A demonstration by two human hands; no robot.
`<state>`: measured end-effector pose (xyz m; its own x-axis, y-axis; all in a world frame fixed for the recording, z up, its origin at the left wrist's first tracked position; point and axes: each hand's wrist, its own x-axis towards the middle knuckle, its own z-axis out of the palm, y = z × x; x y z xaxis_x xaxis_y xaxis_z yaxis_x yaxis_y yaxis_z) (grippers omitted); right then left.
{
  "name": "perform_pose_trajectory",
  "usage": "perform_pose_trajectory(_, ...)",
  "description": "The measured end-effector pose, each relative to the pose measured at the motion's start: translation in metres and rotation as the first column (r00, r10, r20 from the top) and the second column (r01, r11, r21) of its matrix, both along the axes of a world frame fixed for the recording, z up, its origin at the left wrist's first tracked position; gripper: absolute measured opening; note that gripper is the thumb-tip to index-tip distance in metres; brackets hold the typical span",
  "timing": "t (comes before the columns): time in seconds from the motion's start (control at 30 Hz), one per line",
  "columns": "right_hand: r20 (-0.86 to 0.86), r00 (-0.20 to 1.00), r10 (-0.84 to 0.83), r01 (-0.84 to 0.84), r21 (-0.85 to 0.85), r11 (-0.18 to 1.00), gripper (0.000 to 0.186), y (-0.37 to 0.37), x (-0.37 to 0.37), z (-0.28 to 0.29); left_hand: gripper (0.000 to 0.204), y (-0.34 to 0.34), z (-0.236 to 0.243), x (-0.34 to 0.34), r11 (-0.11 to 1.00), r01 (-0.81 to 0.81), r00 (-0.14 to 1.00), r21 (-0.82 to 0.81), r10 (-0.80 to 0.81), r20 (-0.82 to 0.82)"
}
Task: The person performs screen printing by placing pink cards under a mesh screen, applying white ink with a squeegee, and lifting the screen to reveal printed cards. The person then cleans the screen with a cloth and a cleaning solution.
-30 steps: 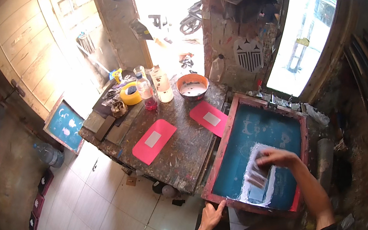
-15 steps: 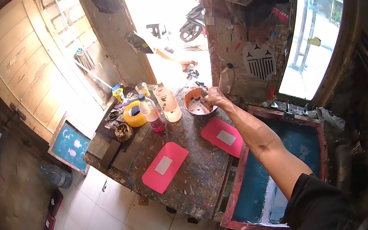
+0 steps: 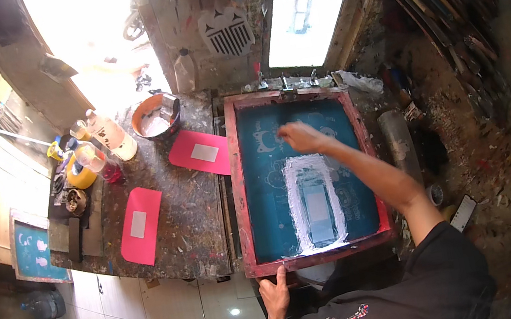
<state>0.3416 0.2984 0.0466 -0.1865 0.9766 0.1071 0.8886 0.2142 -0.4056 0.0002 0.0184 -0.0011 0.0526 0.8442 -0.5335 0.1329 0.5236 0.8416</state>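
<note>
The widest thing before me is the scuffed, paint-stained tabletop (image 3: 188, 200), on my left. Against its right edge lies the red wooden frame (image 3: 240, 182), clipped along its far rail. Its blue mesh (image 3: 264, 191) fills the space between the four rails. On the mesh, reaching to the front rail, thick white paste (image 3: 296, 206) makes a long rectangular border, with a pale patch (image 3: 318, 206) showing inside.

Two pink sheets lie on the tabletop, each with a pale rectangle on it. The left sheet (image 3: 145, 207) is close to the front edge; the right sheet (image 3: 176, 146) is farther back, its end meeting the frame's left rail. Near the far edge sits an orange-and-dark bowl (image 3: 142, 112) with white stuff inside.

My right hand (image 3: 300, 138) is over the mesh, beyond the paste's far end, fingers bent — I can't tell whether they pinch anything or touch the surface. My left hand (image 3: 274, 297) has its thumb on the front rail near the left corner; whether the fingers grip underneath, I can't tell.

Toward the tabletop's far left corner stand a tall bottle (image 3: 113, 135) and a smaller bottle (image 3: 95, 159) with red liquid — then, beside them, a yellow roll (image 3: 80, 176).
</note>
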Motion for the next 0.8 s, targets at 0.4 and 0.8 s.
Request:
perform_pose_trajectory(0.4,0.207,0.978,-0.032,0.005,0.130,0.991,0.022,-0.034,-0.059,-0.063,0.051,0.001,-0.004,-0.001,0.997,0.070,0.986,0.035,-0.075,0.146)
perform_pose_trajectory(0.8,0.025,0.952,-0.304,0.301,0.090,0.949,0.026,-0.074,0.090,-0.061,0.050,-0.001,-0.005,-0.004,0.997,0.080,0.982,0.021,-0.083,0.169)
